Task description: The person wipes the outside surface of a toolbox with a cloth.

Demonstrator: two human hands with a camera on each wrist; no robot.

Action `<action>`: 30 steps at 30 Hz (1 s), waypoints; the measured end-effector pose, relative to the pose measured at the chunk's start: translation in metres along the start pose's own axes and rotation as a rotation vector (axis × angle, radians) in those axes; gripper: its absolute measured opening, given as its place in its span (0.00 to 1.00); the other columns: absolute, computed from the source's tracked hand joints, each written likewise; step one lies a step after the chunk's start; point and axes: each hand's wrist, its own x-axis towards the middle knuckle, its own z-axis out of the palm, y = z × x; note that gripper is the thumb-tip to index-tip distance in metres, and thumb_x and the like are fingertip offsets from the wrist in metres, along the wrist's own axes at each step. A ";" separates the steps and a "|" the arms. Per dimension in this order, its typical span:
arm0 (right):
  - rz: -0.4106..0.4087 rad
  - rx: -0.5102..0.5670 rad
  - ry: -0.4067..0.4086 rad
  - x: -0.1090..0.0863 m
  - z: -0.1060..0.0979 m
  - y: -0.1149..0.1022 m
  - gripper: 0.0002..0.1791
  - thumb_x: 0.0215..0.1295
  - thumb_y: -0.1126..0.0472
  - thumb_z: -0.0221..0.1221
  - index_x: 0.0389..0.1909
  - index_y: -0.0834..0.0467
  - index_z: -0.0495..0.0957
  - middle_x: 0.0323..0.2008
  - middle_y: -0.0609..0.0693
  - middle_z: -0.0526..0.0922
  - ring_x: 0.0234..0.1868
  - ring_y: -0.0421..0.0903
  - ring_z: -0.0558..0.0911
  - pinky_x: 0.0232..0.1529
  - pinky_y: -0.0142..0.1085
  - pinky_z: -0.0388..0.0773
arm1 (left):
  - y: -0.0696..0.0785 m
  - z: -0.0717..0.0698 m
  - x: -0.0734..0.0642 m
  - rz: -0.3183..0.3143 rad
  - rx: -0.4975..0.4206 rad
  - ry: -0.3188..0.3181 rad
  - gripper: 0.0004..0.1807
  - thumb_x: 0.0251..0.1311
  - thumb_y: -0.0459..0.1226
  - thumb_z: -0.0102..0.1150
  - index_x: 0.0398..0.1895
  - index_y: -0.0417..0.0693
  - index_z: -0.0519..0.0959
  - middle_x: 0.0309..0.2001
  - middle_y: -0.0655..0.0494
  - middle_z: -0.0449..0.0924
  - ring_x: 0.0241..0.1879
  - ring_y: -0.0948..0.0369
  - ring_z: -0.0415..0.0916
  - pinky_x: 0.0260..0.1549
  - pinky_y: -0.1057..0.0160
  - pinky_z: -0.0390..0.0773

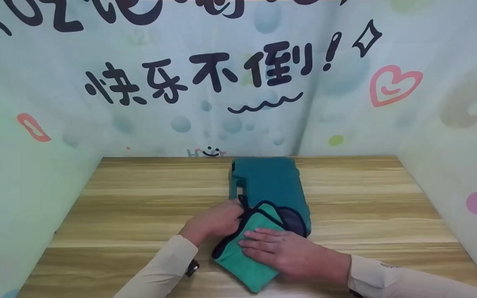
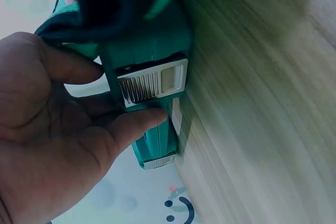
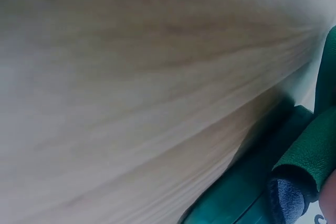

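A teal plastic carrying case (image 1: pixel 265 180) lies flat on the table, its handle side facing left. A green cloth (image 1: pixel 249 260) with dark edging lies folded over its near end and hangs past it towards me. My right hand (image 1: pixel 282 252) presses flat on the cloth, fingers stretched out. At the case's left side, my left hand (image 1: pixel 220 221) grips the edge by the handle. In the left wrist view its fingers lie around the case (image 2: pixel 147 45) next to a metal latch (image 2: pixel 155 81). A second latch (image 2: pixel 159 161) shows farther along.
The wood-grain table (image 1: pixel 147 186) reaches back to a printed cloth backdrop (image 1: pixel 205 82) with dark lettering. Pale side walls (image 1: pixel 27 194) stand left and right. A small black object (image 1: pixel 192 267) shows by the left sleeve.
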 end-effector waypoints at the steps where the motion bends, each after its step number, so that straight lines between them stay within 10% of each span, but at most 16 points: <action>1: 0.004 0.000 -0.010 0.002 0.001 0.000 0.32 0.70 0.63 0.58 0.74 0.61 0.67 0.73 0.52 0.66 0.77 0.47 0.56 0.73 0.41 0.53 | 0.000 -0.001 0.000 -0.005 -0.005 0.002 0.14 0.75 0.34 0.50 0.55 0.39 0.82 0.45 0.49 0.80 0.42 0.55 0.75 0.51 0.55 0.78; 6: -0.011 -0.008 -0.037 0.010 0.003 0.000 0.31 0.72 0.63 0.57 0.75 0.60 0.65 0.74 0.51 0.66 0.77 0.45 0.56 0.73 0.40 0.51 | -0.002 -0.005 0.001 0.026 -0.027 0.014 0.18 0.74 0.32 0.52 0.63 0.46 0.80 0.52 0.49 0.81 0.52 0.52 0.76 0.58 0.51 0.74; 13: -0.054 -0.028 -0.053 0.021 0.010 -0.003 0.24 0.84 0.58 0.42 0.75 0.59 0.65 0.73 0.50 0.67 0.75 0.41 0.58 0.73 0.36 0.51 | -0.002 -0.006 0.012 0.089 -0.044 -0.004 0.21 0.73 0.32 0.56 0.66 0.56 0.80 0.36 0.51 0.82 0.28 0.61 0.71 0.37 0.64 0.74; 24: -0.040 0.106 -0.194 0.036 0.010 -0.012 0.31 0.84 0.53 0.43 0.81 0.56 0.49 0.78 0.47 0.55 0.77 0.38 0.48 0.72 0.32 0.45 | -0.001 -0.002 0.011 0.182 -0.012 0.016 0.28 0.71 0.42 0.63 0.72 0.52 0.72 0.24 0.55 0.74 0.27 0.60 0.75 0.46 0.60 0.77; 30: -0.046 0.116 -0.206 0.039 0.006 -0.012 0.30 0.84 0.55 0.43 0.81 0.56 0.52 0.78 0.48 0.57 0.77 0.38 0.51 0.72 0.30 0.46 | -0.001 -0.003 0.008 0.179 -0.007 0.000 0.29 0.71 0.43 0.62 0.74 0.53 0.70 0.59 0.47 0.80 0.57 0.52 0.78 0.58 0.54 0.74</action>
